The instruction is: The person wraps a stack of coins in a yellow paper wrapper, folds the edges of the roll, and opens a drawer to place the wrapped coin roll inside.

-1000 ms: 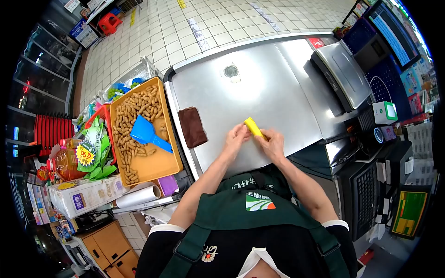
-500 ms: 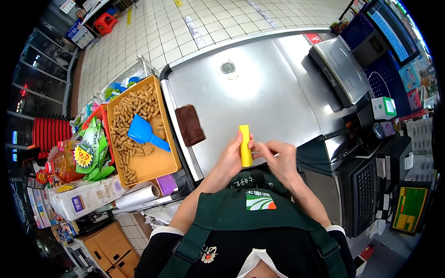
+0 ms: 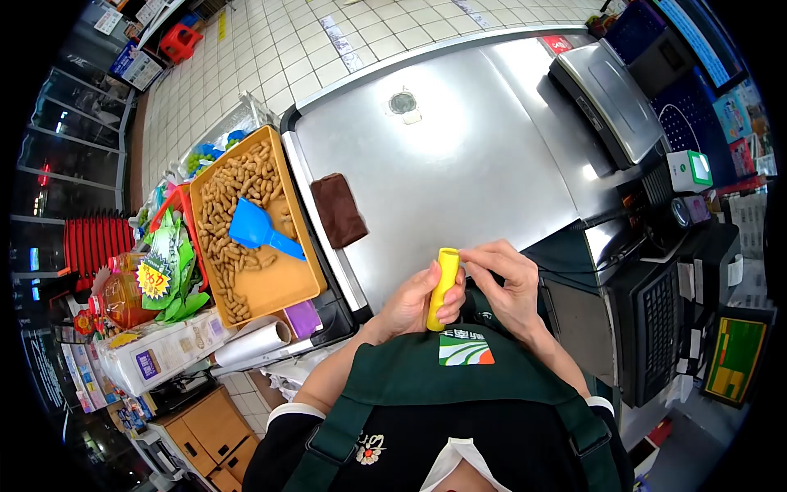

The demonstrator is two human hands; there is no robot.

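Observation:
A slim yellow roll stands nearly upright in front of the apron, its hollow upper end facing me. My left hand is closed around its middle and lower part, thumb on the near side. At the roll's upper right rim, my right hand has thumb and forefinger pinched together, apparently on its edge; the exact contact is too small to make out. Both hands are over the near edge of the metal counter. A folded brown cloth lies on the counter, left of the hands.
Left of the counter, an orange tray holds peanuts and a blue scoop. Beyond it are green packets and an oil bottle. On the right stand a grey metal-topped device, a keyboard and cables.
The yellow roll has come down closer to the apron, its top tilting right and its hollow end now showing. My right fingers have moved from beside its middle to its upper rim.

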